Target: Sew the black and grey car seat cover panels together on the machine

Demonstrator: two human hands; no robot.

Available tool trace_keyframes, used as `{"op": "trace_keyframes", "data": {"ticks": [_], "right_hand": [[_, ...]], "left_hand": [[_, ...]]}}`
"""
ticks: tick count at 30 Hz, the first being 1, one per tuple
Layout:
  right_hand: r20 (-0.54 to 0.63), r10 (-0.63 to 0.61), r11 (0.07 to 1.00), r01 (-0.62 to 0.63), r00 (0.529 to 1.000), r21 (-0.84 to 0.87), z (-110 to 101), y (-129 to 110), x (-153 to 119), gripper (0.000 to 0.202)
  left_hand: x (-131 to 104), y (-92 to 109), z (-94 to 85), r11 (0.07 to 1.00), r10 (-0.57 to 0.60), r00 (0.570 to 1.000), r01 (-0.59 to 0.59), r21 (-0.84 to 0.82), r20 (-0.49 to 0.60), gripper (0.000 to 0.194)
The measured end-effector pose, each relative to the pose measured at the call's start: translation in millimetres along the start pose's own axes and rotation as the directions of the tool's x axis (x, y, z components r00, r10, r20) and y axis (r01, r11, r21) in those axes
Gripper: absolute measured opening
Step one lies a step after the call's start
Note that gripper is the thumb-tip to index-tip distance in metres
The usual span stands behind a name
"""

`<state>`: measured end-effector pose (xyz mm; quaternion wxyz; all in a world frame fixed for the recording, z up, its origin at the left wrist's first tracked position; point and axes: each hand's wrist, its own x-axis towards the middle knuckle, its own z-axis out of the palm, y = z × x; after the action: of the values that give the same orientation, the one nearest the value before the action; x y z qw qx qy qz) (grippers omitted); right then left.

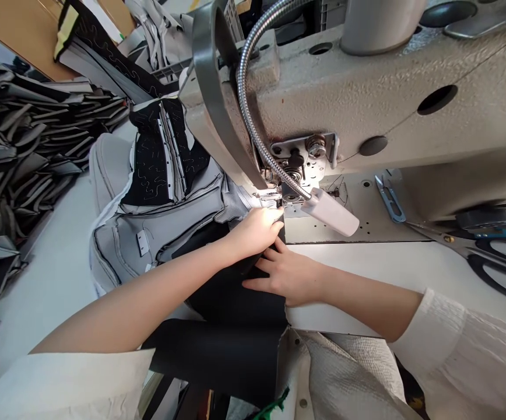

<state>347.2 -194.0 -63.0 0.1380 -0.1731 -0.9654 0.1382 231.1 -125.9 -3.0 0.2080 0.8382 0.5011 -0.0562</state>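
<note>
My left hand (256, 234) is close in front of the presser foot (274, 196) of a sewing machine (366, 87). Its fingers are pressed together on the edge of a black fabric piece (235, 300). Just below it, my right hand (294, 275) lies on the same black fabric with its fingers spread. The black fabric hangs over the table's front edge. A grey sewn cover (183, 219) with black backing spreads to the left of the needle area, partly hidden by my left arm. Fingertips hide where the fabric goes under the foot.
Blue thread snips (390, 199) lie on the machine bed, with large black-handled scissors (475, 251) to the right. A lamp (330, 211) on a flexible metal neck hangs above the bed. Stacked grey and black pieces (38, 128) fill the left side.
</note>
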Motion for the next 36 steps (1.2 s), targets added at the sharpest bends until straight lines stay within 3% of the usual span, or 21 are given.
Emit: {"op": "trace_keyframes", "data": {"ticks": [4,8,11,15,18,31,36], "right_hand": [[-0.089,-0.003,0.999,0.000,0.996,-0.035,6.6,-6.1,-3.7,0.041],[-0.188,0.048,0.997,-0.058,0.981,-0.052,18.2,-10.7,4.0,0.037],[-0.185,0.080,0.995,-0.089,0.979,-0.040,21.5,-12.0,12.6,0.038],[-0.147,0.111,0.993,-0.114,0.983,-0.015,22.0,-13.3,20.1,0.038],[-0.144,0.107,0.994,-0.108,0.984,0.003,22.5,-13.3,21.1,0.037],[-0.144,0.131,0.991,-0.130,0.981,0.014,23.6,-10.9,21.0,0.040],[-0.115,0.088,0.996,-0.089,0.989,-0.002,19.5,-6.7,17.3,0.042]], "left_hand": [[-5.6,-0.3,0.8,0.984,-0.030,0.999,0.032,0.174,-0.010,0.027],[-17.7,-1.2,0.1,0.888,-0.140,0.990,0.122,0.443,0.008,0.042],[-20.7,-7.0,1.9,0.934,-0.130,0.991,0.113,0.338,0.028,0.045],[-13.6,-12.9,8.2,0.993,-0.085,0.993,0.092,0.077,-0.086,0.039],[-6.6,-11.8,9.5,0.995,-0.095,0.989,0.096,0.002,-0.114,0.033],[-4.4,-6.9,9.5,0.997,-0.062,0.989,0.056,-0.044,-0.131,0.027],[-4.3,-8.8,15.4,0.990,-0.055,0.994,0.067,0.122,-0.096,0.029]]}}
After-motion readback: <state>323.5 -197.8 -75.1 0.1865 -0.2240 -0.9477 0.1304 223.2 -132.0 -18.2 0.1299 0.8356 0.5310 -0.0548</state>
